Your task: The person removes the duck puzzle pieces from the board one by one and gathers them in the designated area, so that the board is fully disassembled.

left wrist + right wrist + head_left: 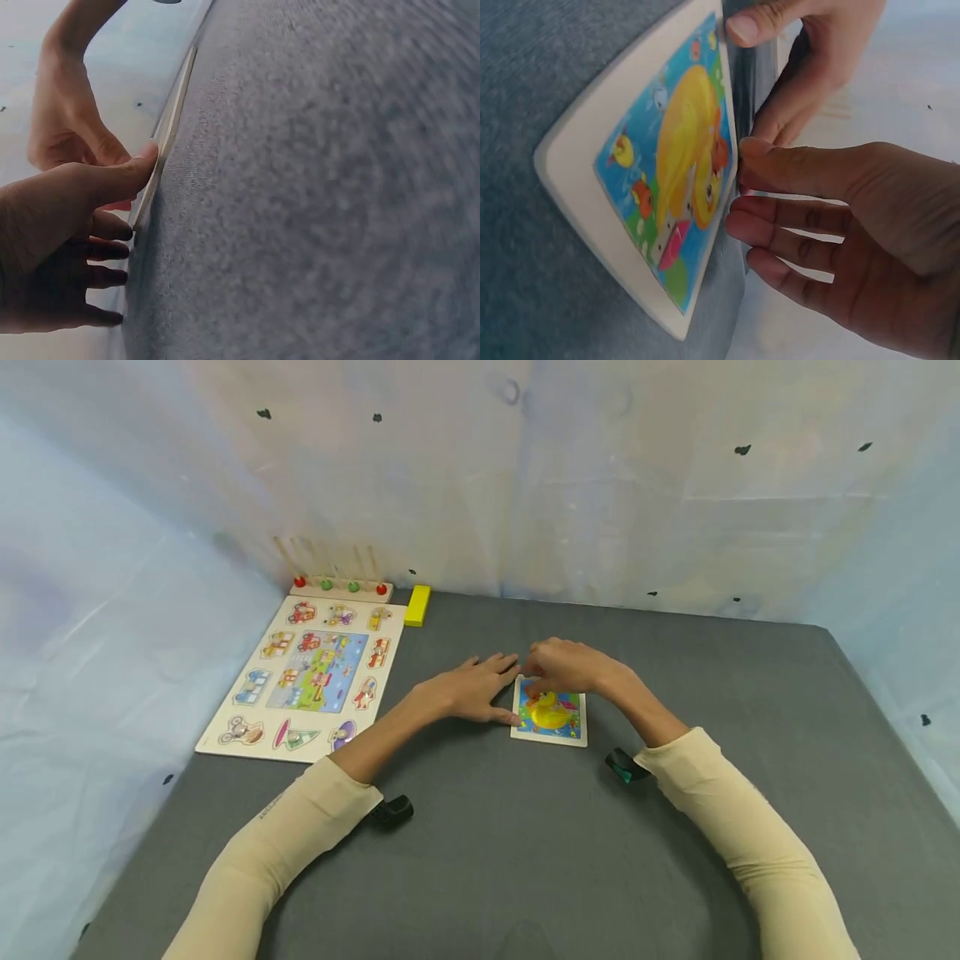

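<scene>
A small square picture board (pixel 550 740) with a yellow duck on blue and a pale wooden rim lies on the grey table, seen closely in the right wrist view. My right hand (pixel 567 665) is at its far left corner, thumb (pixel 769 154) and curled fingers pinching there; what lies between the fingertips is partly hidden. Beside the left edge, my left hand (pixel 472 689) has its fingers spread straight, the thumb (pixel 131 176) touching the board's near left corner. Only the board's thin edge (pixel 177 109) shows in the left wrist view.
A large pale puzzle board (pixel 247 697) with vehicle and animal pictures lies at the left. Behind it stands a wooden peg rack (pixel 341 594) with red and green beads. A yellow block (pixel 417 606) is next to them. The wall sheet (pixel 600 527) borders the grey table (pixel 510 843).
</scene>
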A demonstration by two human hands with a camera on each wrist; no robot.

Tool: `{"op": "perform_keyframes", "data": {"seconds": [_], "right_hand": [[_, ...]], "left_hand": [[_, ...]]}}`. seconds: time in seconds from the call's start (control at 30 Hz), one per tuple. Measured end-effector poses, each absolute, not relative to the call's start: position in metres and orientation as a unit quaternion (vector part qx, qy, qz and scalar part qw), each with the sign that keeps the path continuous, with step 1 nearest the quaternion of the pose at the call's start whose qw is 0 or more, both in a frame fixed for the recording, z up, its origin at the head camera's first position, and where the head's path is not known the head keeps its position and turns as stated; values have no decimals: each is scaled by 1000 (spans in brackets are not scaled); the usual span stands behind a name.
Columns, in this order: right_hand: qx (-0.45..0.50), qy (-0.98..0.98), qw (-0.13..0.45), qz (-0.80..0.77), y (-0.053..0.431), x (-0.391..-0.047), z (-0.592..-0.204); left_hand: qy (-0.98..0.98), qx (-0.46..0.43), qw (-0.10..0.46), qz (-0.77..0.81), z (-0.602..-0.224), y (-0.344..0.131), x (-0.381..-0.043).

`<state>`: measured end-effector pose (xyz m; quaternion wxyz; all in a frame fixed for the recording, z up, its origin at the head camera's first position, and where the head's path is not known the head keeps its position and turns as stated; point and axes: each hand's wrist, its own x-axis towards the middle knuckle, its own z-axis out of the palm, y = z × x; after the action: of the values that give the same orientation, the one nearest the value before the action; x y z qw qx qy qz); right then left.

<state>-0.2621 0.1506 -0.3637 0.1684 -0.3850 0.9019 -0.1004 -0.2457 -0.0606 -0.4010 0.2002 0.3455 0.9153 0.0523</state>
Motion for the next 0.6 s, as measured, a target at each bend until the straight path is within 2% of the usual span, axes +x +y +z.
{"op": "perform_keyframes", "data": {"seconds": [0.37, 0.6], "right_hand": [[-359, 918, 142, -94, 145, -255, -375], [-343, 925, 131, -100, 146, -247, -375]], "left_hand": [[913, 344, 217, 28, -399, -54, -243], [916, 342, 206, 35, -399, -53, -244]]}}
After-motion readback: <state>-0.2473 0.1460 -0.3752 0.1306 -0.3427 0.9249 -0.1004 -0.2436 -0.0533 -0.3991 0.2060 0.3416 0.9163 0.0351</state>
